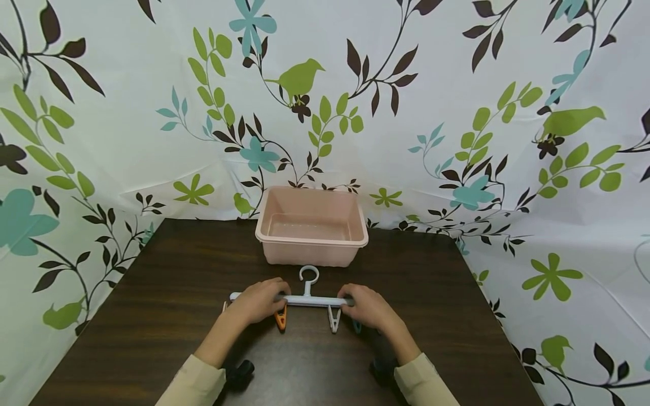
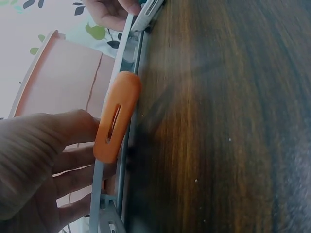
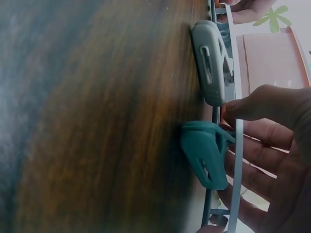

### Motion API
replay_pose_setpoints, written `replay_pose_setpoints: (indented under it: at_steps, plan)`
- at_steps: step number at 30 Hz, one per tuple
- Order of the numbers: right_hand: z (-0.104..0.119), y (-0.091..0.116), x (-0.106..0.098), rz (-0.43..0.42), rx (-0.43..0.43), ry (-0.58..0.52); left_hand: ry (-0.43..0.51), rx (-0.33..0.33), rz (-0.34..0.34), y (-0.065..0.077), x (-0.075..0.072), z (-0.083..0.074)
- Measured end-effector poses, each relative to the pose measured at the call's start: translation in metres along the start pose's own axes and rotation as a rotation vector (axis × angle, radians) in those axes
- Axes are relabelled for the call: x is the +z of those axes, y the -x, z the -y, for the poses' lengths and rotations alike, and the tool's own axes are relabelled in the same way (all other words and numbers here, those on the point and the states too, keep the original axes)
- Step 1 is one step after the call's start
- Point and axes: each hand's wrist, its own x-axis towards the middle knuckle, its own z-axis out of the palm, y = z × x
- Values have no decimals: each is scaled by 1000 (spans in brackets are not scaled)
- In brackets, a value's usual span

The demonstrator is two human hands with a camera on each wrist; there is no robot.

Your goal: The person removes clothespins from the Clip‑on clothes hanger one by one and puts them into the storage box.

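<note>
Hanger (image 1: pixel 313 301), pinched by left hand (image 1: pixel 256 300) and right hand (image 1: pixel 369 306); orange clip (image 2: pixel 124 94) beside left hand; teal clip (image 3: pixel 197 145) beside right, contact unclear.

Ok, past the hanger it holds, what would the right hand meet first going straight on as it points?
Likely the bin: the right hand points forward and inward at its front wall, though depth is hard to judge.

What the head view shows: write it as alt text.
A person's left hand and right hand grip a white hanger with an orange clip, a pale clip and a teal clip, at a dark table. Beyond the hanger sits a pink tub, before a leaf-patterned backdrop.
</note>
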Motion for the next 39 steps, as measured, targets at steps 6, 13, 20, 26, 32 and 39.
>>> replay_pose_setpoints:
  at_steps: [6,13,20,26,32,39]
  plan:
    - [-4,2,-1,21,-34,-96,34,9,5,2,-5,-1]
    - [-5,4,-2,28,-40,-139,54,26,10,1,-4,0]
    - [-3,8,-4,-7,-43,-141,52,78,-18,-1,0,3]
    - [0,13,-10,-53,-36,-134,66,21,6,-3,1,-3]
    - [1,15,-11,-40,-44,-161,45,28,-3,-5,2,-6]
    - [4,18,-11,-30,-62,-172,86,54,37,-8,1,-10]
